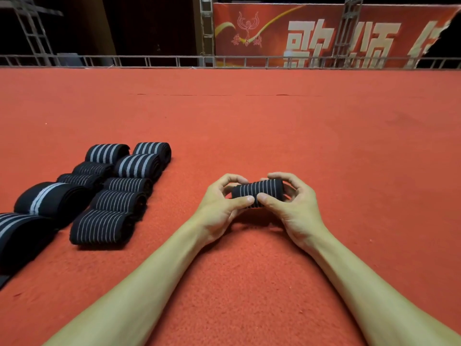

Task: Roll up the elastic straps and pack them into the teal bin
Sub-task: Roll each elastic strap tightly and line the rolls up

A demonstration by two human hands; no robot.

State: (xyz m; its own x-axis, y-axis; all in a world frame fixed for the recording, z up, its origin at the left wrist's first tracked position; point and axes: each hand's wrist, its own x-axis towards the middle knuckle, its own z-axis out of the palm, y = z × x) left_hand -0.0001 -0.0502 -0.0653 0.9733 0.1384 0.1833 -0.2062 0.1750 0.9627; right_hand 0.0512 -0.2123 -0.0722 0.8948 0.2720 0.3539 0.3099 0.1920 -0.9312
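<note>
You hold a rolled strap between both hands, low over the red carpet. It is a short, tight cylinder of black ribbed elastic, with thin pale lines running round it. Your left hand curls round its left end, fingers arched over the top and thumb pressed on the near side. Your right hand grips the right end the same way, and the two thumb tips sit just beside each other. Both hands are closed firmly on the roll.

To your left, well apart from the roll, more straps lie on the carpet in two rough rows, each folded into a soft, flattened loop. The thin-lined straps lie nearer you, the broad-striped straps at the far end, and one wide strap bears a pair of white stripes. The carpet has a felted, nubbly surface. At its far edge runs a grey metal railing, with a red banner of large pale characters behind it.
</note>
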